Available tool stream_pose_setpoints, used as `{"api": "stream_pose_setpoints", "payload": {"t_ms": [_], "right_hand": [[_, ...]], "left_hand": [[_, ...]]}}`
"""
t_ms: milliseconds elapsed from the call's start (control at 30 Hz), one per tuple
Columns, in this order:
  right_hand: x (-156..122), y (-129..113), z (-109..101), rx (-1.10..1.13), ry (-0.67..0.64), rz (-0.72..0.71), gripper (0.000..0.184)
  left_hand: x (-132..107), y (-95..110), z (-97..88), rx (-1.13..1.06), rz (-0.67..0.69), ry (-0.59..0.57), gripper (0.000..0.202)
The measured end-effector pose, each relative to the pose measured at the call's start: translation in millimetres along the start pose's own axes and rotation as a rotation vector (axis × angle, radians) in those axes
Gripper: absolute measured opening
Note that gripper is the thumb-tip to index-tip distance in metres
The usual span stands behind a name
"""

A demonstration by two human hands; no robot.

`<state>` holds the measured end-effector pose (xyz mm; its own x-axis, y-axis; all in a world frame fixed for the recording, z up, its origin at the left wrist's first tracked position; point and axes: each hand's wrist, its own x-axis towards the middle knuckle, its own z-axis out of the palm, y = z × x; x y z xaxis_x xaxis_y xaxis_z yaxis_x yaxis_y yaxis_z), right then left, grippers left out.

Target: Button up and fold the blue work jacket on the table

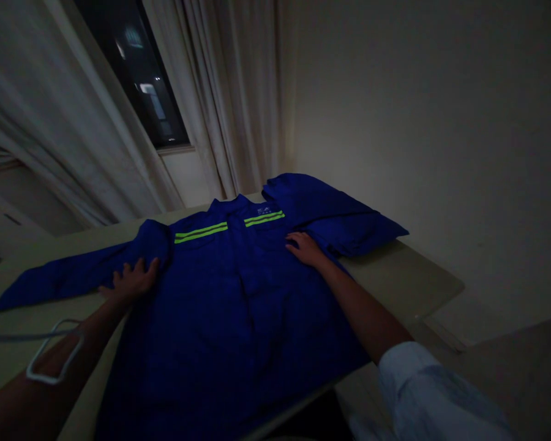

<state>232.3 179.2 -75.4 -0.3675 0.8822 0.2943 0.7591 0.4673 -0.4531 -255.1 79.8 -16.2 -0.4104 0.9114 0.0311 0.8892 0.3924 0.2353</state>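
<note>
A blue work jacket (202, 306) lies spread front side up, with yellow-green reflective stripes across the chest and a small light logo above the stripe on the right. Its left-hand sleeve stretches out to the side, while the right-hand sleeve looks bunched and folded over near the shoulder. My left hand (135, 280) rests with fingers spread on the inner part of the left-hand sleeve, near the armpit. On the chest below the right stripe lies my right hand (304, 248), fingers extended and touching the cloth. Neither hand grips the fabric visibly.
The jacket lies on a pale table (408, 275), whose right corner sticks out past the sleeve. Behind it hang light curtains (229, 92) beside a dark window (151, 92). A plain wall (422, 122) stands at the right. A whitish cord loop (50, 376) lies across my left forearm.
</note>
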Motion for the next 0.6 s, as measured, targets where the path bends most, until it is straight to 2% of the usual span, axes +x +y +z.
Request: {"api": "stream_pose_setpoints", "payload": {"t_ms": [100,167,267,333,500,600], "right_hand": [[2,1,2,0.005,0.009,-0.002,0.029],[3,1,3,0.007,0.014,-0.005,0.028],[5,0,3,0.007,0.021,-0.011,0.027],[4,-1,3,0.005,0.023,-0.018,0.026],[-1,-4,-1,-0.004,0.02,-0.02,0.026],[-1,-14,-10,-0.015,0.021,-0.039,0.03]], "left_hand": [[-10,13,-3.0,-0.011,-0.016,0.127,0.075],[-24,36,-0.6,-0.001,0.156,0.163,0.064],[-57,76,10.2,-0.077,0.575,0.054,0.051],[-81,98,18.3,-0.16,0.788,-0.035,0.043],[-138,128,26.6,-0.118,0.959,-0.032,0.03],[-181,134,30.2,-0.14,1.198,-0.139,0.026]]}}
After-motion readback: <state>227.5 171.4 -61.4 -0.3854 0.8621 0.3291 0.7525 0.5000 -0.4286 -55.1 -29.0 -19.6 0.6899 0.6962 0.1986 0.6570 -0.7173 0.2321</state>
